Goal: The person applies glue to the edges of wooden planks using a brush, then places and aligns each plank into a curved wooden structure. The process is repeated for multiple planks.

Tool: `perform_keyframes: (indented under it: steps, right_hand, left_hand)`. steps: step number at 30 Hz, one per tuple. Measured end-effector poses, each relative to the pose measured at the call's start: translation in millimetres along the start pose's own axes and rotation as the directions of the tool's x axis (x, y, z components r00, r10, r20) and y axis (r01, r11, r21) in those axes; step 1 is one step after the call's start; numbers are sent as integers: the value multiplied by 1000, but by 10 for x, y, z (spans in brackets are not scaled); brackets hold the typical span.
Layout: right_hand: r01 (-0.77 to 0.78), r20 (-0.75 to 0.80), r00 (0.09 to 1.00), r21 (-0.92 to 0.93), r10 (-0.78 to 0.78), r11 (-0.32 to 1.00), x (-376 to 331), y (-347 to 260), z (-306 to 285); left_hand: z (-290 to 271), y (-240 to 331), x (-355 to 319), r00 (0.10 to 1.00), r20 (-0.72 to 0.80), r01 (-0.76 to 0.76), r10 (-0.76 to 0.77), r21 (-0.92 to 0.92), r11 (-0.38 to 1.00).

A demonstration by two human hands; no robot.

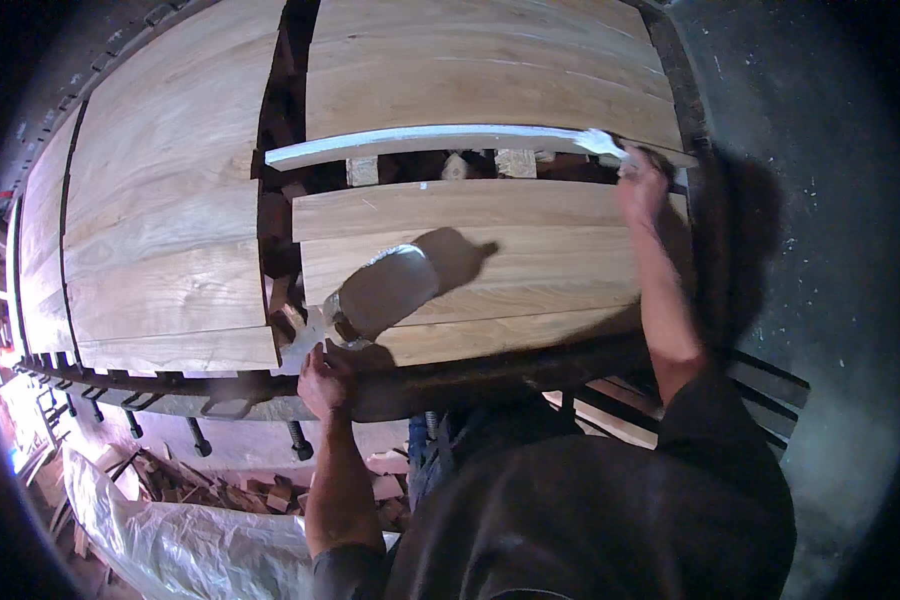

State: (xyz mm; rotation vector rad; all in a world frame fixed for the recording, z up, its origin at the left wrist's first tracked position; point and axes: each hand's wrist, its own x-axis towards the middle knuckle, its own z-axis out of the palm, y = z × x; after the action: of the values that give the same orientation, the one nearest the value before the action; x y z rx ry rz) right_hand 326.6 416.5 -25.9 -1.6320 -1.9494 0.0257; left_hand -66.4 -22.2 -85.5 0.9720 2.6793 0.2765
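My right hand [643,188] is closed on a brush [602,143] with whitish bristles. The bristles touch the right end of a narrow wooden strip [420,140], whose upper edge carries a bright white coating along its length. At the near edge of the boards, my left hand [327,382] is closed around the narrow pale end of a see-through plastic container [382,288], which resembles a cut bottle. The container tilts up to the right over the near wooden panel [540,235], and a dark shadow lies beyond it.
Another wooden panel [490,70] lies beyond the strip, and a wide one [170,200] to the left. Short wood blocks [516,163] show in the gap. Bolts [300,440] hang under the near metal edge. Wood scraps [260,495] and plastic sheeting [210,550] lie below left.
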Motion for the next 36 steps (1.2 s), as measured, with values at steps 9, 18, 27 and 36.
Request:
perform_keyframes:
  steps: [9, 18, 27, 36]
  right_hand:
    - [186, 418, 711, 664, -565, 725, -1245, -1886, -286]
    - [246, 692, 465, 498, -552, 832, -1457, -2362, -140]
    - [-696, 981, 130, 192, -142, 692, -1156, -1831, 212]
    - [-905, 996, 71, 84, -45, 418, -1366, -861, 55]
  left_hand:
    - [-79, 13, 47, 1000, 4, -2, 2, -29, 1000]
    - [-55, 54, 29, 999, -37, 0, 0, -12, 1000]
    - [-55, 19, 7, 999, -31, -31, 31, -12, 999]
    - [12, -84, -5, 999, -27, -38, 29, -443, 896]
